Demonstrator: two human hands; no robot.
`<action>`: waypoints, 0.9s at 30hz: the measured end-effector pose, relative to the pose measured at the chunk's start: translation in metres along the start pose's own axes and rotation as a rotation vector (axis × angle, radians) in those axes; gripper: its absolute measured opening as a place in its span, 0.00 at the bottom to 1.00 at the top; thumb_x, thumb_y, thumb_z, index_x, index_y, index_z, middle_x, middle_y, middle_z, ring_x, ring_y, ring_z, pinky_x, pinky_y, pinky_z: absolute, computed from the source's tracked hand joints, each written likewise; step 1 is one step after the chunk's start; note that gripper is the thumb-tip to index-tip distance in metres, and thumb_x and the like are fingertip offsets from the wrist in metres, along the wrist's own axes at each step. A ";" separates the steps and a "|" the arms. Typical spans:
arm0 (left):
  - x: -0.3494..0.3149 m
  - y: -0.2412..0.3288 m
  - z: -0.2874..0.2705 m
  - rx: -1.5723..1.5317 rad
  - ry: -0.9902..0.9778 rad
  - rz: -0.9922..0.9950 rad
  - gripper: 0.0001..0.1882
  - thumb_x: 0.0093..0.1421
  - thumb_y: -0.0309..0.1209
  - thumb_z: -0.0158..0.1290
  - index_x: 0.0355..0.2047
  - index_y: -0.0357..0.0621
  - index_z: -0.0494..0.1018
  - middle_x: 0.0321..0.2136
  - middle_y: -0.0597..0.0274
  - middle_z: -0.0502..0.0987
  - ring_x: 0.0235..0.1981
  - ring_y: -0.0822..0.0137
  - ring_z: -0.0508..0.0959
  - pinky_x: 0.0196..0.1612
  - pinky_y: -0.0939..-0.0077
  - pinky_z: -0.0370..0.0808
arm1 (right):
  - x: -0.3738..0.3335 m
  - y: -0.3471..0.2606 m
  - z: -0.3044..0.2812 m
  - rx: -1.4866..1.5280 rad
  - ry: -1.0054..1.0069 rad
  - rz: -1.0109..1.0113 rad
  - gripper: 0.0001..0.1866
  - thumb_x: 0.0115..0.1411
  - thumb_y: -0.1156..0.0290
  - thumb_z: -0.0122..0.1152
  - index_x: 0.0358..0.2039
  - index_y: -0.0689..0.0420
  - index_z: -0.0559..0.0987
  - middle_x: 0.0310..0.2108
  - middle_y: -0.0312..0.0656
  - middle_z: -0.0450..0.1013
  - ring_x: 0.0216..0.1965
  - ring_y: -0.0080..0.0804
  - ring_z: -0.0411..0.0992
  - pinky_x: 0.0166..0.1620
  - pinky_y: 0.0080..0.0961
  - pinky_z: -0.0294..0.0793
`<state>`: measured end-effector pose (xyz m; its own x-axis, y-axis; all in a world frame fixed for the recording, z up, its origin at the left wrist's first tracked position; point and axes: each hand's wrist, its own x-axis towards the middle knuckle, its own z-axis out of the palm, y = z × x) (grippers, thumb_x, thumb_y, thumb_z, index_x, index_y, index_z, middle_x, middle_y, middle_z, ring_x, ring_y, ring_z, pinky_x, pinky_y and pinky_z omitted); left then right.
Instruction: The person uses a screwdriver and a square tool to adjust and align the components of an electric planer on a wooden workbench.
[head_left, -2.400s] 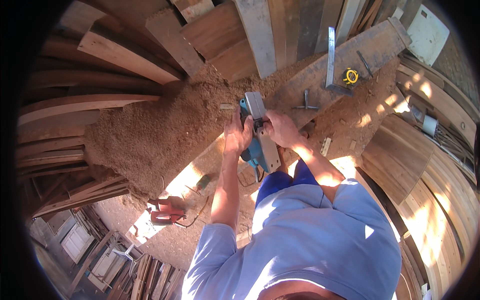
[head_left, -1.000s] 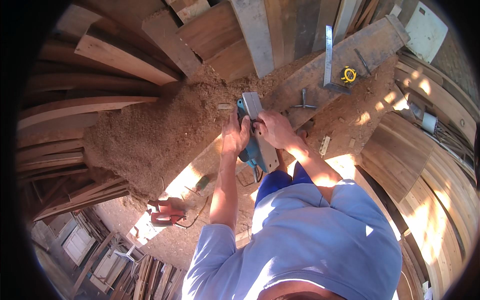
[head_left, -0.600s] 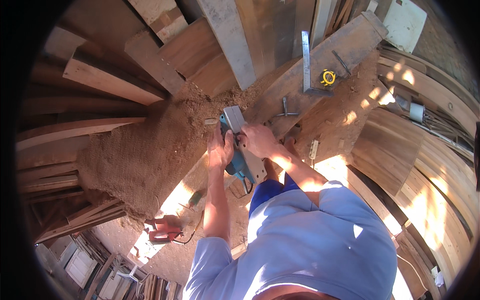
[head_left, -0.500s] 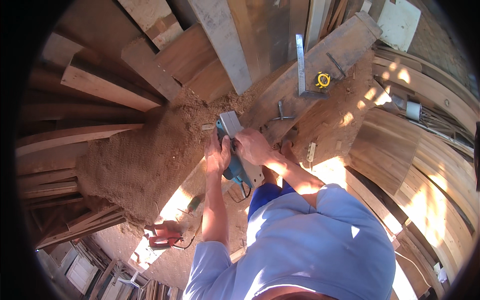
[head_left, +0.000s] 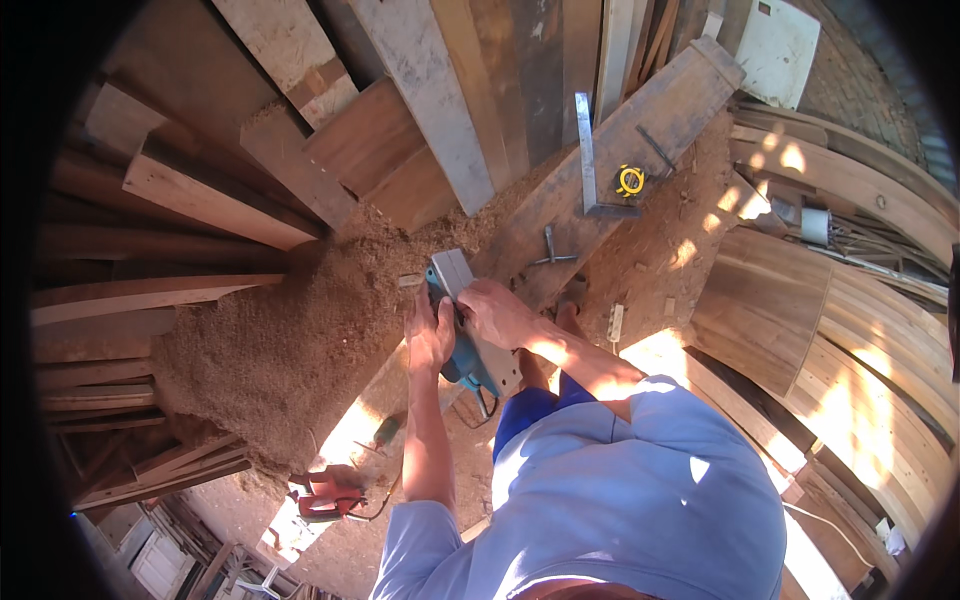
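A teal electric planer [head_left: 465,362] is tipped on its side before me, its long grey metal sole facing right. My left hand [head_left: 430,335] wraps round the planer's body from the left. Against the middle of the sole, where the cutter slot would be, the curled fingers of my right hand [head_left: 497,312] press closely. Whether they pinch some small part there is hidden. From the planer's near end a dark cord [head_left: 487,405] hangs down.
A thick plank [head_left: 690,92] bears a metal square [head_left: 587,150], a yellow tape measure [head_left: 630,181] and a T-shaped wrench [head_left: 551,250]. Wood shavings [head_left: 250,350] pile up at left. A red power tool [head_left: 325,493] lies lower left. Boards [head_left: 430,90] lean at the back.
The view has shifted slightly, so the planer and the plank appear a little lower and further left. Both hands stay on the planer, with hardly any change in their hold.
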<state>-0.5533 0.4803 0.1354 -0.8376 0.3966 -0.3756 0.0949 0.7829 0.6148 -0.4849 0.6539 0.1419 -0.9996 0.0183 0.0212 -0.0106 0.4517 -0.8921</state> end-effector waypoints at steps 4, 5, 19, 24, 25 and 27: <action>-0.002 -0.002 -0.002 -0.006 0.014 -0.005 0.41 0.70 0.59 0.39 0.70 0.38 0.57 0.60 0.31 0.69 0.62 0.32 0.68 0.66 0.45 0.61 | -0.001 -0.004 -0.001 0.015 -0.023 0.168 0.06 0.57 0.78 0.60 0.35 0.63 0.75 0.34 0.57 0.75 0.41 0.61 0.73 0.45 0.53 0.72; -0.002 -0.001 -0.001 -0.007 0.013 -0.002 0.41 0.70 0.59 0.39 0.70 0.38 0.57 0.60 0.31 0.69 0.61 0.32 0.68 0.66 0.45 0.61 | -0.003 -0.003 0.000 -0.013 -0.026 0.135 0.06 0.57 0.77 0.60 0.35 0.64 0.75 0.34 0.57 0.75 0.41 0.61 0.73 0.45 0.53 0.72; -0.001 -0.001 0.000 -0.015 0.011 0.002 0.39 0.70 0.56 0.41 0.70 0.39 0.57 0.60 0.32 0.69 0.61 0.34 0.69 0.64 0.45 0.63 | 0.000 -0.003 -0.004 0.006 0.010 0.075 0.07 0.60 0.73 0.61 0.33 0.64 0.77 0.33 0.58 0.76 0.40 0.61 0.74 0.45 0.51 0.72; -0.001 0.000 0.000 -0.015 0.004 -0.022 0.40 0.70 0.58 0.40 0.70 0.40 0.56 0.60 0.33 0.69 0.61 0.33 0.68 0.65 0.44 0.62 | -0.003 0.000 0.003 0.007 -0.059 0.342 0.05 0.57 0.77 0.62 0.31 0.64 0.75 0.32 0.57 0.76 0.40 0.61 0.74 0.43 0.51 0.72; -0.001 0.000 0.000 -0.001 -0.001 -0.020 0.40 0.70 0.58 0.40 0.70 0.41 0.56 0.61 0.33 0.69 0.61 0.33 0.68 0.65 0.44 0.62 | -0.003 0.000 0.003 0.004 -0.036 0.276 0.06 0.57 0.76 0.62 0.31 0.64 0.75 0.32 0.57 0.76 0.39 0.62 0.74 0.43 0.51 0.73; 0.000 -0.002 0.000 0.000 0.000 -0.011 0.40 0.70 0.58 0.40 0.71 0.41 0.56 0.61 0.33 0.69 0.61 0.33 0.68 0.65 0.44 0.62 | -0.003 0.000 0.002 -0.001 0.009 0.141 0.06 0.58 0.75 0.63 0.31 0.64 0.75 0.32 0.58 0.76 0.39 0.62 0.75 0.41 0.51 0.73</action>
<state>-0.5534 0.4785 0.1342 -0.8387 0.3878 -0.3823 0.0855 0.7871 0.6108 -0.4822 0.6520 0.1408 -0.9909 0.0894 -0.1003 0.1299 0.4454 -0.8859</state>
